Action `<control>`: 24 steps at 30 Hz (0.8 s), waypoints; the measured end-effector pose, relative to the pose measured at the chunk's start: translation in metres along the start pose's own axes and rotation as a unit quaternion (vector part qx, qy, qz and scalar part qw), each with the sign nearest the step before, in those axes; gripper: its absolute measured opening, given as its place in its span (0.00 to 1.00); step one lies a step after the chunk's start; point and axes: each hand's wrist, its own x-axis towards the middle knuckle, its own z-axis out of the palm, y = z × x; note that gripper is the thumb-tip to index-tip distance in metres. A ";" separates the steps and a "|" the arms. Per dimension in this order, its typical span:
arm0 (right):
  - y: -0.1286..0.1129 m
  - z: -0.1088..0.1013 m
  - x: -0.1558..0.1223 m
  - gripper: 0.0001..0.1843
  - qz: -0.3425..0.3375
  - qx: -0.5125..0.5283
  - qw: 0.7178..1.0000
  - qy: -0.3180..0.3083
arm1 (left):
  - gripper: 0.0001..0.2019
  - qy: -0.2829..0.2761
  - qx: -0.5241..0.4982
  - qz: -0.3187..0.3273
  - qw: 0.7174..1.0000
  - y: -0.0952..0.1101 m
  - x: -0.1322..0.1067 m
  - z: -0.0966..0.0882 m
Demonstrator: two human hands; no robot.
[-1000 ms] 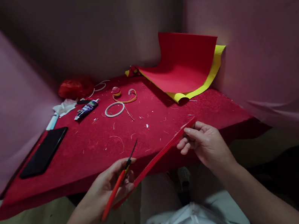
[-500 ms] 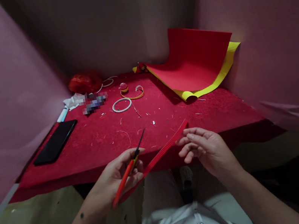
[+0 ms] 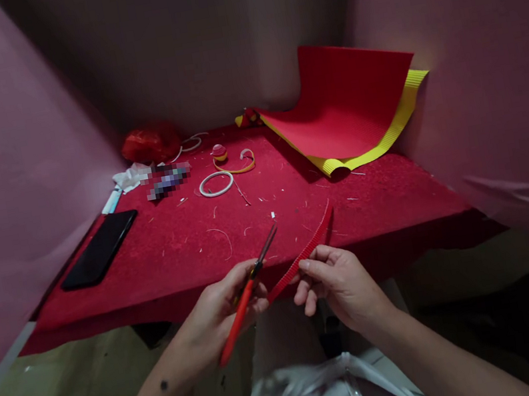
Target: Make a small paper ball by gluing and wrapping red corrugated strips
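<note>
Between the fingers and thumb of my left hand are orange-handled scissors, their dark narrow blades pointing away up and right. The near end of a long red corrugated paper strip runs into the same hand, where the fingers partly hide it. My right hand pinches that strip along its length between thumb and index finger, with its other fingers loosely curled below. Past this pinch, the strip's far end rises over the table's front edge. Both hands are above my lap.
Red cloth covers the table, strewn with paper scraps. At the left lie a black phone and a red plastic bag. Mid-table are a white ring and a small pink-and-yellow coil. Red and yellow corrugated sheets lean at the back right.
My right hand has moved left and closed on the strip, having been open near its far end. My left hand has shifted slightly right with the scissors.
</note>
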 end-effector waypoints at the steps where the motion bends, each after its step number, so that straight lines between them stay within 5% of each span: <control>1: 0.000 0.000 0.000 0.11 -0.004 -0.001 1.000 0.005 | 0.19 0.026 0.069 0.016 0.997 0.000 -0.003 0.000; 5: 0.002 -0.002 0.002 0.11 -0.015 -0.012 1.000 0.012 | 0.20 0.103 0.291 0.047 0.950 0.003 -0.022 0.001; 10: 0.006 -0.002 0.002 0.09 -0.025 -0.017 0.999 0.015 | 0.26 -0.017 0.509 0.053 0.859 0.016 -0.025 0.016; 24: 0.003 0.001 -0.002 0.07 -0.030 0.028 0.999 -0.006 | 0.26 -0.116 0.577 0.012 0.809 0.026 -0.008 0.030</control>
